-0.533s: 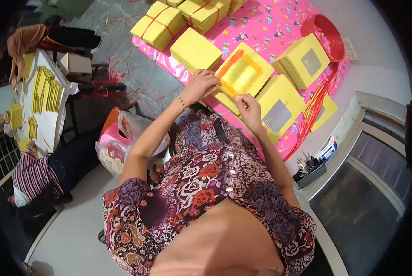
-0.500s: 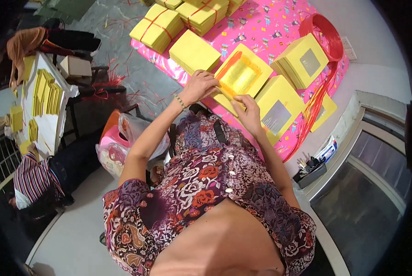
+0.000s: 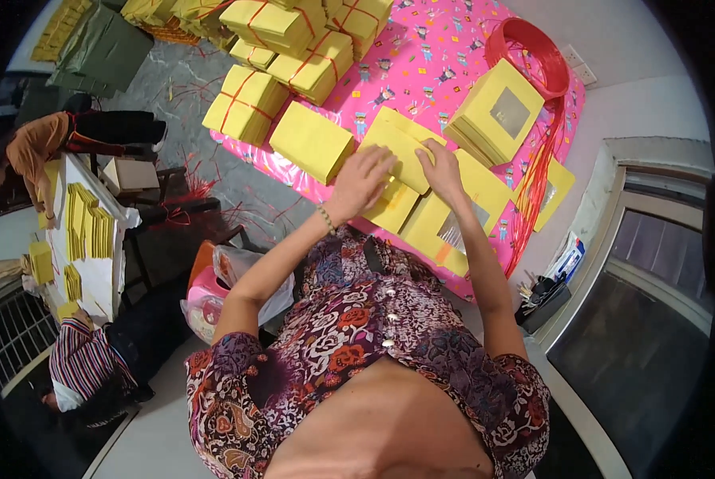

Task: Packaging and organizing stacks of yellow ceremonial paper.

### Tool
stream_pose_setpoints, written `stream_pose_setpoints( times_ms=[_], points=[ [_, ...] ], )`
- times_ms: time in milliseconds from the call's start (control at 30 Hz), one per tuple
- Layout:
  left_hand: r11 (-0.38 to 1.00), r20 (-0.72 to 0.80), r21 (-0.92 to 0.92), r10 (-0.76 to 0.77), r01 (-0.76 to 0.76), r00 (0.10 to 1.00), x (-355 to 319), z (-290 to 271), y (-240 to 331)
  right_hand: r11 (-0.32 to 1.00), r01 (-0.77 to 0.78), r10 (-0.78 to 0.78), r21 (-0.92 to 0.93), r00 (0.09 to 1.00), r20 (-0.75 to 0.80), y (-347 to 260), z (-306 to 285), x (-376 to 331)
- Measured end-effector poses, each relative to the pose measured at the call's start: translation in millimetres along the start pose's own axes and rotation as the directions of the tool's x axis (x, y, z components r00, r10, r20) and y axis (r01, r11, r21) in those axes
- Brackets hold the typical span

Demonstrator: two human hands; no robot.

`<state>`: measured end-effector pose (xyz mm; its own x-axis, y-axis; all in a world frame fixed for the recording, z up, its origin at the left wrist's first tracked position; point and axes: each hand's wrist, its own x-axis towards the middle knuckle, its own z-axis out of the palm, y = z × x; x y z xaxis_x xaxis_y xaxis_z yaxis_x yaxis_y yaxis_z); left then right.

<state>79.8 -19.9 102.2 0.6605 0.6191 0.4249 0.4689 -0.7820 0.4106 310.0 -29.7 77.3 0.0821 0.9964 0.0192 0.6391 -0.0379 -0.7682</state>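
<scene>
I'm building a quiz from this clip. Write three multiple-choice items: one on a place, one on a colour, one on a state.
1. Where does the red cord coil lie?
A. far corner of the pink cloth
B. on the floor
C. on the person's lap

2. What colour is the box under the hands?
A. green
B. yellow
C. white

3. How is the left hand?
A. hanging at the person's side
B. gripping the cord
C. spread flat on the box

Answers: 1 A, the coil sits beside the windowed stack. 2 B, its lid is plain yellow. 3 C, palm down, with the right hand beside it.
</scene>
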Motion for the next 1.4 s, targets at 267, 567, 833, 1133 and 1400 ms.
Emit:
stream_pose_setpoints(
  times_ms=[267,567,833,1133,1400],
  points=[
    [0.988,0.257,0.112,-0.133,0.108,0.957,3,25,7,0.996,0.019,-0.022,-0.091,0.999,-0.025,17,10,33],
    [0.984,0.305,0.126,-0.16,0.127,0.939,-1,19,10,0.962,0.081,-0.102,-0.26,0.992,-0.068,-5,13,27],
    [0.985,0.32,0.123,-0.154,0.121,0.935,-3,18,6,0.978,0.06,-0.074,-0.202,0.995,-0.063,-3,19,27],
    [0.983,0.315,0.145,-0.155,0.114,0.937,-8,20,4,0.986,0.057,-0.069,-0.154,0.995,-0.071,-7,22,26],
    [0.982,0.318,0.153,-0.158,0.113,0.935,-11,23,4,0.987,0.034,-0.045,-0.157,0.997,-0.07,-13,22,22]
  ],
)
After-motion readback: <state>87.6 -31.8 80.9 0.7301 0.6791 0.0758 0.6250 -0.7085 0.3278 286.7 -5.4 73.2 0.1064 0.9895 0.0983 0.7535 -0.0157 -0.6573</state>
